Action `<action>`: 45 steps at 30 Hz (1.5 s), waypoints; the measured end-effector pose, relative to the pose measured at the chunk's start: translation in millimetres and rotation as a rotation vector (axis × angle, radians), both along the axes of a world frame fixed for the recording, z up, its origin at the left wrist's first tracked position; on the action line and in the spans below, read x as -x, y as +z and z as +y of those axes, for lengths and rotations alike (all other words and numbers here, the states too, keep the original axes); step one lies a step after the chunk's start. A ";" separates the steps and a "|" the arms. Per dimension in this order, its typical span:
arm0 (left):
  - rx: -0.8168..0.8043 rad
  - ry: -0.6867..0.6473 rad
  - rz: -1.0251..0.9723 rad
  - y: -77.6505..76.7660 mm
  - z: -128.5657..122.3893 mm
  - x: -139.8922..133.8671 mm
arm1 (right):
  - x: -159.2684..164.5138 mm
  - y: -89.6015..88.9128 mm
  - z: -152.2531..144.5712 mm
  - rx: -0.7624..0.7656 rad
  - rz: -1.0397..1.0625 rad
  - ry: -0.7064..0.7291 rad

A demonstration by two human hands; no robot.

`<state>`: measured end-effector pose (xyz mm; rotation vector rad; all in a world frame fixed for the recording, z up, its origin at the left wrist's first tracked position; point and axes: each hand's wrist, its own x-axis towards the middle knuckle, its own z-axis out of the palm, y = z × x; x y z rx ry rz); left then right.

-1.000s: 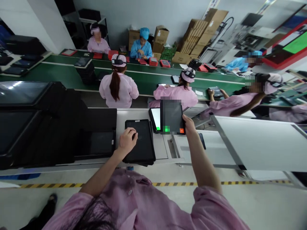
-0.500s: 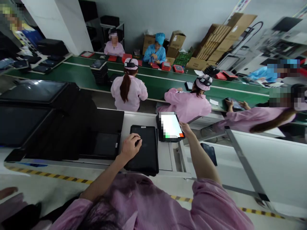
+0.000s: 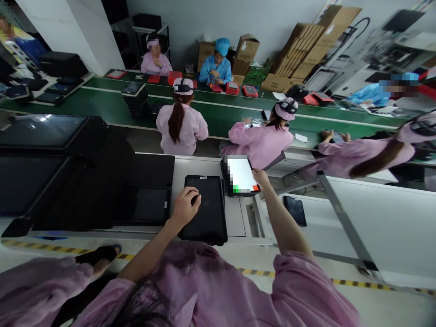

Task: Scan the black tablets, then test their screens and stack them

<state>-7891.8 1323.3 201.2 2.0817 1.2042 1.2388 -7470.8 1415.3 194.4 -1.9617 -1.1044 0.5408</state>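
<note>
Over the left part of a dark tablet (image 3: 209, 213), my left hand (image 3: 185, 206) rests with its fingers curled in. Whether anything small is inside those fingers is hidden. The tablet lies flat and seems to have another beneath it, with a small white label at its top edge. To its right, a lit tablet (image 3: 242, 175) with a white screen tops a short stack. My right hand (image 3: 261, 179) grips that tablet's right edge, its fingertips partly out of sight.
Black cases and dark screens (image 3: 44, 131) crowd the left side. Another tablet (image 3: 294, 210) lies on a lower white surface at right. People in pink sit along a green conveyor table (image 3: 218, 116) ahead. A co-worker's sleeve (image 3: 47, 284) is close at lower left.
My hands hold nearly the same places on the tablets. The view has shifted slightly. At lower left, the co-worker's sleeve and arm have come further into view.
</note>
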 end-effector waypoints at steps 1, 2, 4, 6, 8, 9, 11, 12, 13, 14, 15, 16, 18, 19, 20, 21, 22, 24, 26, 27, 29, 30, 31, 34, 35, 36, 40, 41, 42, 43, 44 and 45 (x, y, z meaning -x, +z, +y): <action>0.009 0.017 -0.034 -3.9 2.0 1.4 | 8.6 5.3 -2.7 -0.030 -0.014 -0.007; 0.030 0.044 -0.078 -8.8 4.8 3.3 | 20.3 9.8 -7.2 -0.068 -0.021 0.005; 0.142 0.121 -0.192 -20.4 12.3 8.1 | 53.1 15.0 -22.4 -0.151 -0.005 0.096; 0.362 0.171 -0.300 -31.1 21.0 13.1 | 94.9 14.4 -44.0 -0.213 0.041 0.240; 0.580 0.146 -0.363 -36.9 29.4 17.1 | 137.2 10.4 -66.3 -0.251 0.117 0.334; 0.641 0.117 -0.373 -37.5 32.9 18.3 | 155.8 8.4 -75.6 -0.257 0.158 0.363; 0.658 0.070 -0.357 -34.1 38.8 19.1 | 183.8 6.5 -87.7 -0.272 0.207 0.349; 0.641 0.067 -0.336 -30.8 41.1 18.7 | 193.0 6.9 -90.4 -0.276 0.227 0.321; 0.624 0.072 -0.306 -27.0 43.2 17.9 | 199.1 8.0 -91.2 -0.278 0.250 0.287; 0.613 0.076 -0.271 -23.0 45.0 16.8 | 202.9 9.7 -90.4 -0.278 0.277 0.253; 0.606 0.078 -0.235 -19.1 46.6 15.6 | 204.9 11.5 -88.8 -0.277 0.306 0.222; 0.599 0.076 -0.202 -15.7 48.2 14.5 | 205.7 13.1 -86.7 -0.280 0.330 0.193; 0.573 0.053 -0.147 -10.3 51.4 13.0 | 205.8 15.0 -82.8 -0.297 0.349 0.150; 0.554 0.036 -0.126 -8.4 53.1 13.0 | 205.6 14.9 -81.6 -0.308 0.347 0.138; 0.536 0.022 -0.109 -7.2 54.7 13.7 | 205.5 14.3 -81.1 -0.317 0.344 0.130; 0.525 0.013 -0.097 -6.6 55.8 15.2 | 205.6 13.2 -81.8 -0.323 0.346 0.124; 0.524 0.010 -0.091 -6.7 56.3 17.5 | 205.9 11.8 -84.1 -0.327 0.353 0.117; 0.558 0.010 -0.095 -8.5 53.9 24.3 | 208.0 8.9 -95.8 -0.339 0.369 0.107; 0.615 0.002 -0.132 -11.6 46.1 32.9 | 213.6 7.3 -118.7 -0.342 0.338 0.127; 0.640 -0.012 -0.159 -13.1 40.6 37.2 | 218.2 7.2 -133.9 -0.336 0.298 0.147; 0.675 -0.049 -0.208 -14.5 28.4 44.5 | 231.0 8.2 -167.8 -0.291 0.192 0.188; 0.686 -0.064 -0.228 -14.1 22.8 47.1 | 238.6 9.1 -184.0 -0.269 0.153 0.192; 0.696 -0.075 -0.250 -12.7 18.0 49.1 | 246.4 10.1 -198.1 -0.245 0.131 0.195; 0.731 -0.072 -0.358 -5.7 11.9 51.3 | 267.0 13.1 -222.7 -0.192 0.076 0.187; 0.742 -0.071 -0.392 -3.3 12.9 51.2 | 271.9 13.7 -225.6 -0.193 0.042 0.184; 0.745 -0.072 -0.410 -1.6 15.2 50.9 | 275.7 14.1 -227.0 -0.201 0.002 0.182; 0.677 -0.067 -0.275 -3.8 28.3 50.4 | 284.2 10.7 -236.1 -0.223 -0.133 0.194; 0.662 -0.054 -0.237 -6.6 30.0 51.1 | 286.2 8.6 -241.5 -0.224 -0.156 0.199; 0.660 -0.044 -0.221 -10.1 30.2 52.5 | 288.5 6.2 -248.3 -0.229 -0.181 0.202; 0.675 -0.045 -0.238 -14.0 28.6 54.3 | 291.1 3.6 -256.0 -0.238 -0.204 0.204; 0.710 -0.056 -0.289 -18.2 25.2 56.5 | 293.7 0.9 -264.1 -0.250 -0.225 0.205; 0.765 -0.075 -0.366 -22.3 20.3 59.1 | 296.3 -1.5 -272.1 -0.261 -0.239 0.204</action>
